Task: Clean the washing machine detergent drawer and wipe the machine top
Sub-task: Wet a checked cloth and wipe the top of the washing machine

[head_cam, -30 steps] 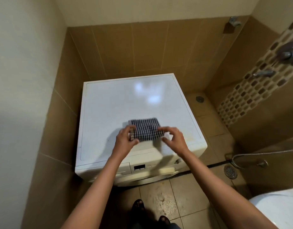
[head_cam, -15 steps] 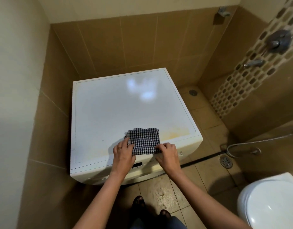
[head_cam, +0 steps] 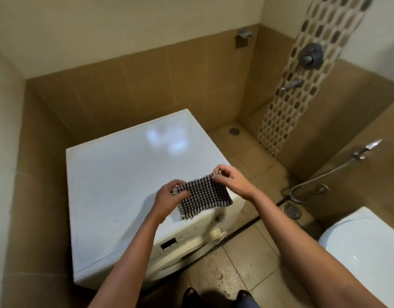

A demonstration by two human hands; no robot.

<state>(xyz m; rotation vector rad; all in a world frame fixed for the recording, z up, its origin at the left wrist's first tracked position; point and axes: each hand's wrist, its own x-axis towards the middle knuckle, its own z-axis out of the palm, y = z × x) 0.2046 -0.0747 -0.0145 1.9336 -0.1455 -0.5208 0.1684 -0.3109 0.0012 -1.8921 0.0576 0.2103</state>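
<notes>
A black-and-white checked cloth [head_cam: 205,198] hangs in the air above the front right part of the white washing machine top [head_cam: 116,174]. My left hand [head_cam: 169,197] pinches its left upper corner. The right upper corner is pinched by my right hand [head_cam: 230,180]. The cloth is spread between both hands and droops toward the machine's front edge. The machine's front panel [head_cam: 191,234] shows below, with a dark display slot [head_cam: 168,243]. The detergent drawer cannot be made out.
Brown tiled walls close in the machine at the left and back. A white toilet [head_cam: 364,247] stands at the lower right. A hose sprayer [head_cam: 367,148], a floor drain [head_cam: 292,211] and shower taps [head_cam: 311,55] are to the right. My feet stand on the tiled floor [head_cam: 231,272].
The cloth lay folded on the machine top under both hands; now both hands have lifted it off the surface and spread it out. The view has tilted and shifted left.
</notes>
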